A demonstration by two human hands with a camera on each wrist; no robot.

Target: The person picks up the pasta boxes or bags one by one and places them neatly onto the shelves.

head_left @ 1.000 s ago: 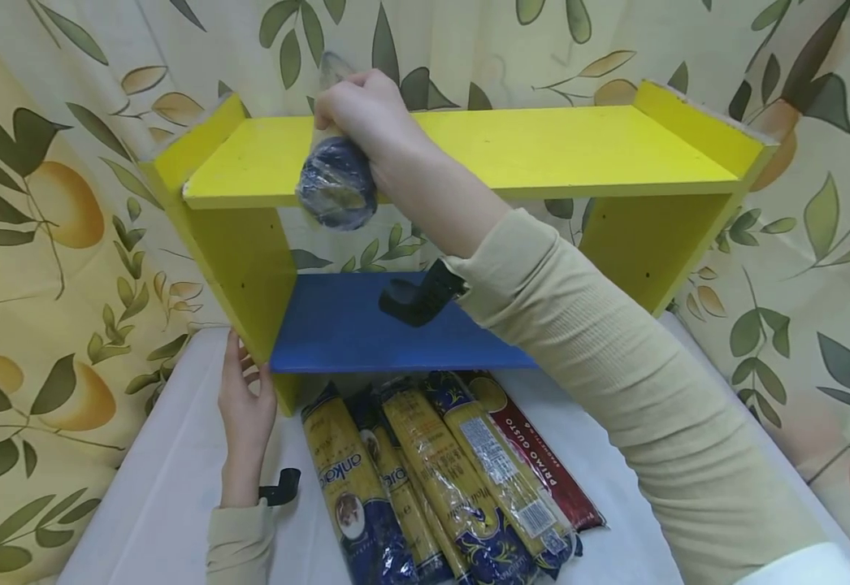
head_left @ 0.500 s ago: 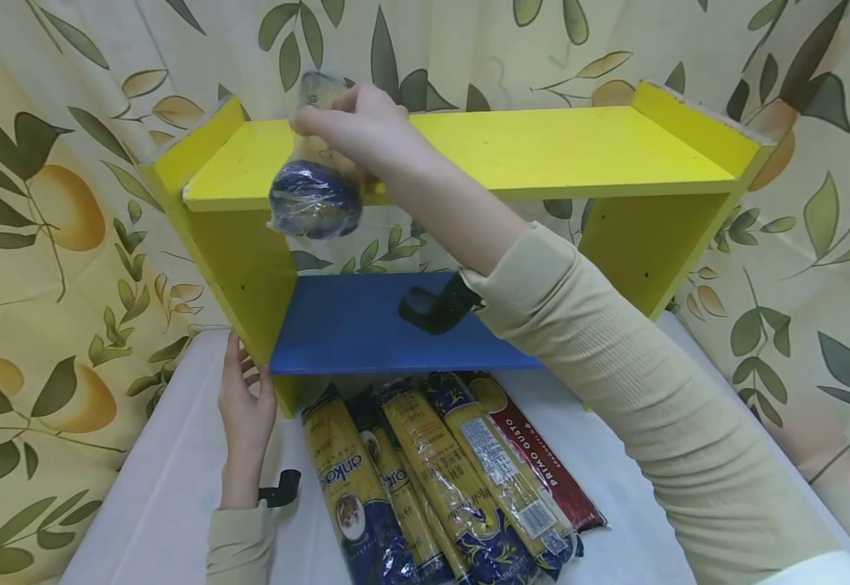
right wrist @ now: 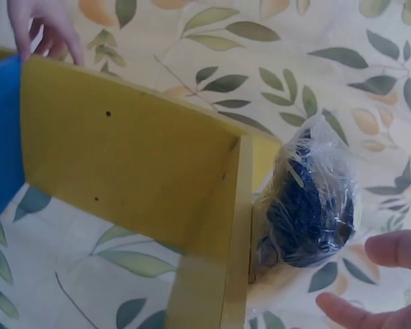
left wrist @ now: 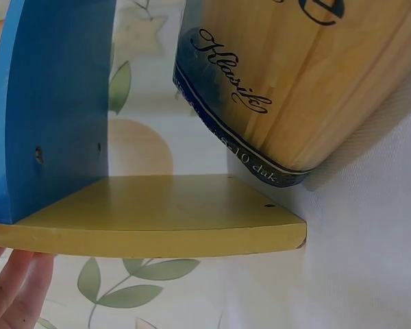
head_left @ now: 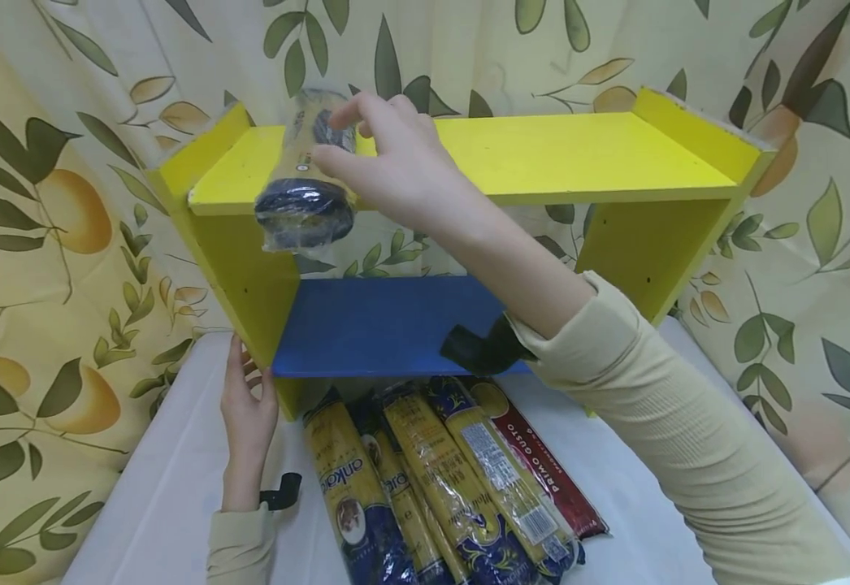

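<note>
Pasta packet (head_left: 306, 183) on top shelf (head_left: 542, 154) | right hand (head_left: 396, 162) fingers loosely over it

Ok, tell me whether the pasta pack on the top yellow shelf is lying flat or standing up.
Lying flat. The pasta pack rests lengthwise on the top yellow shelf, its dark end overhanging the front edge. The right hand has its fingers spread beside it.

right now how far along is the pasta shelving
Done: one pasta pack lies on the yellow top shelf, its end past the front edge. In hand: the right hand, fingers spread, is at that pack; the left hand steadies the shelf's side. Left: five packs lie on the table; the blue shelf holds none.
</note>
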